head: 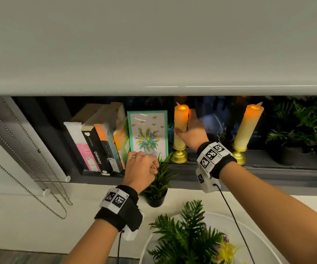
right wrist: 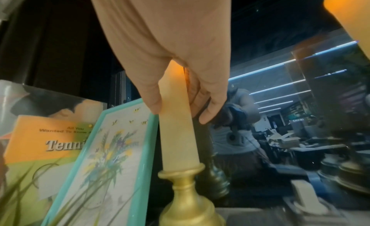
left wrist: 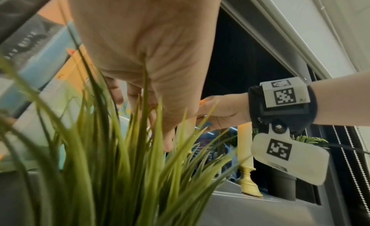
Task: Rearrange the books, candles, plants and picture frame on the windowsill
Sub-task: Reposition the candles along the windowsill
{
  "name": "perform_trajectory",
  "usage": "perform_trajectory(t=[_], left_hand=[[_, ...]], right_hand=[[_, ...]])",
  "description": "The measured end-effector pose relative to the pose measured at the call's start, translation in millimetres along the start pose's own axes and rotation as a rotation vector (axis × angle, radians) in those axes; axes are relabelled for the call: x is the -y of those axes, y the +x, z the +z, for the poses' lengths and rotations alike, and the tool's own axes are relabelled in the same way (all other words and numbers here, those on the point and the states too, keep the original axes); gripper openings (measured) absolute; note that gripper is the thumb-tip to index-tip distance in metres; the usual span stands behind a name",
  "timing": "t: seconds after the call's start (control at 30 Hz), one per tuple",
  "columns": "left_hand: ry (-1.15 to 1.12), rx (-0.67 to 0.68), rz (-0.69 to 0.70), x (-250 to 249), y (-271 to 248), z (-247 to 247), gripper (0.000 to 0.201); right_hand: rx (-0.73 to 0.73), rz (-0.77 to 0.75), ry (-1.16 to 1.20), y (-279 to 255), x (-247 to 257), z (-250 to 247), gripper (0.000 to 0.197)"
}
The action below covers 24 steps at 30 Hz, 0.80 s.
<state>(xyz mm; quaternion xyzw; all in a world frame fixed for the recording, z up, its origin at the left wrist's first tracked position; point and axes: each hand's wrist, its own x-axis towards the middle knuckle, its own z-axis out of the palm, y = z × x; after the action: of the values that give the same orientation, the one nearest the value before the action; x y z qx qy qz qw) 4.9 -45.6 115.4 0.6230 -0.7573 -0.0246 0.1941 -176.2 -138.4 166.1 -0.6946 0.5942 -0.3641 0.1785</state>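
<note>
Windowsill [head: 268,169] | right hand [head: 193,133] grasps candle [head: 180,126] | left hand [head: 141,168] over plant [head: 160,180]

Picture frame [head: 147,134]: turquoise border, pale sheet printed with a yellow, blue and purple bouquet in a grey pot, small yellow-and-black bees above.
Books [head: 98,141], left of the picture frame: white-and-pink spine, black spine with white script, orange-and-grey spine, pale blue spine, orange-and-lime cover.
Near candle [head: 180,128], right of the picture frame: cream wax glowing amber at top, gold holder.
Far candle [head: 248,126], further right of the picture frame: same cream, amber, gold.
Grass plant [head: 158,180], before the picture frame: green blades, black pot.
</note>
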Motion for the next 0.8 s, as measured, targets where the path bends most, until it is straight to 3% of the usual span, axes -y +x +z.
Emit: perform_trajectory(t=[0.2, 0.57, 0.67, 0.8], left_hand=[[-0.062, -0.022, 0.014, 0, -13, 1, 0.014], [-0.166, -0.201, 0.109, -19, -35, -3, 0.024], [-0.180, -0.204, 0.160, -32, -39, -3, 0.019], [-0.231, -0.182, 0.226, -50, -52, 3, 0.016]], right_hand=[[0.022, 0.038, 0.044, -13, -12, 3, 0.065], [-0.020, 0.114, 0.165, -61, -35, -18, 0.069], [-0.007, 0.079, 0.168, -81, -39, -25, 0.062], [0.128, 0.058, 0.144, -123, -52, -33, 0.040]])
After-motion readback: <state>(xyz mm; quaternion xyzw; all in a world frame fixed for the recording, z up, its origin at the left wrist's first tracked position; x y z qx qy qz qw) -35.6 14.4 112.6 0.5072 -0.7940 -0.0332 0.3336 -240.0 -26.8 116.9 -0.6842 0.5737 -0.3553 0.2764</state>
